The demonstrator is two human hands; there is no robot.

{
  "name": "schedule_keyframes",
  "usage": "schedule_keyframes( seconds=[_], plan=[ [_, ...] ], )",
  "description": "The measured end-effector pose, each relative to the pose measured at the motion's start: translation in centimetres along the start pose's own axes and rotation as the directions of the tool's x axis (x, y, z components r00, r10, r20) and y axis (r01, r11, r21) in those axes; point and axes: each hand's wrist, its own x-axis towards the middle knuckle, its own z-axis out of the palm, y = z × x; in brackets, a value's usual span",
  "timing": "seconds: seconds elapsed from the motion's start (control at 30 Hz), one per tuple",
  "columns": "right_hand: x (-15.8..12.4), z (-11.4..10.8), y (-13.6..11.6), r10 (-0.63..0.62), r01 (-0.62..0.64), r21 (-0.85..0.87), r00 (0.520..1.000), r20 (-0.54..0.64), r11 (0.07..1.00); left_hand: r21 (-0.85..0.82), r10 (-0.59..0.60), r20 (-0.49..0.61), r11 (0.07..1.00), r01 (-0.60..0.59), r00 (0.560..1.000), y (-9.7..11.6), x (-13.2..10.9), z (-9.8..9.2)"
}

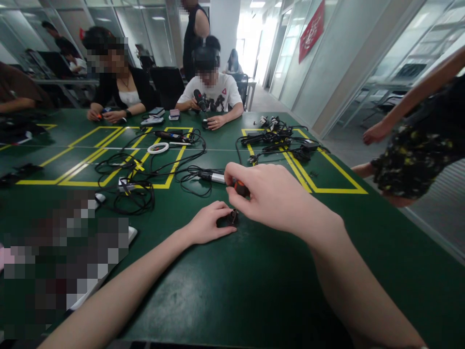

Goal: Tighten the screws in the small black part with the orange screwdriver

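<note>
My left hand rests on the green table, thumb and fingers closed around a small black part. What kind of part it is, I cannot make out. Just above it, my right hand grips the orange-and-black handle of a screwdriver from the top. The tool stands roughly upright over the part. Its tip is too small to tell whether it touches. My fingers hide some of the handle.
Beyond my hands lie tangled black cables, a silver-and-black cylindrical tool, a white ring and more cables. Yellow tape marks the green table. Across it, a person holds a power drill. Another person stands at right.
</note>
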Motion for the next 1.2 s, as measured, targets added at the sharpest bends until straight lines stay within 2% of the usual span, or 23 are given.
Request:
schedule_keyframes(
  seconds=[0.27, 0.5, 0.73, 0.97, 1.1, 1.2],
  plan=[
    [0.20, 0.04, 0.33, 0.051, -0.052, -0.041, 0.998, -0.029, 0.998, -0.026, 0.016, 0.013, 1.000, -0.016, 1.000, 0.24, 0.07, -0.23],
    [-0.05, 0.07, 0.63, 0.012, -0.011, 0.036, 0.999, -0.034, 0.999, -0.008, 0.007, 0.018, 1.000, -0.007, 1.000, 0.03, 0.11, -0.21],
    [0.30, -0.06, 0.58, 0.113, -0.113, -0.061, 0.994, 0.000, 0.992, 0.005, 0.022, 0.026, 1.000, -0.022, 0.999, 0.26, 0.13, -0.22],
    [0.02, 0.27, 0.91, 0.006, -0.004, 0.060, 0.999, -0.044, 0.998, -0.027, 0.004, -0.005, 1.000, -0.004, 1.000, 0.08, 0.25, 0.00],
    [0.23, 0.34, 0.80, 0.093, -0.095, -0.046, 0.994, -0.061, 0.994, -0.034, -0.016, -0.008, 0.999, 0.015, 1.000, 0.24, 0.34, -0.05],
    [0.37, 0.58, 1.07, 0.101, -0.105, -0.063, 0.993, -0.057, 0.992, -0.027, -0.008, 0.004, 1.000, 0.008, 1.000, 0.32, 0.35, -0.06]
  ],
)
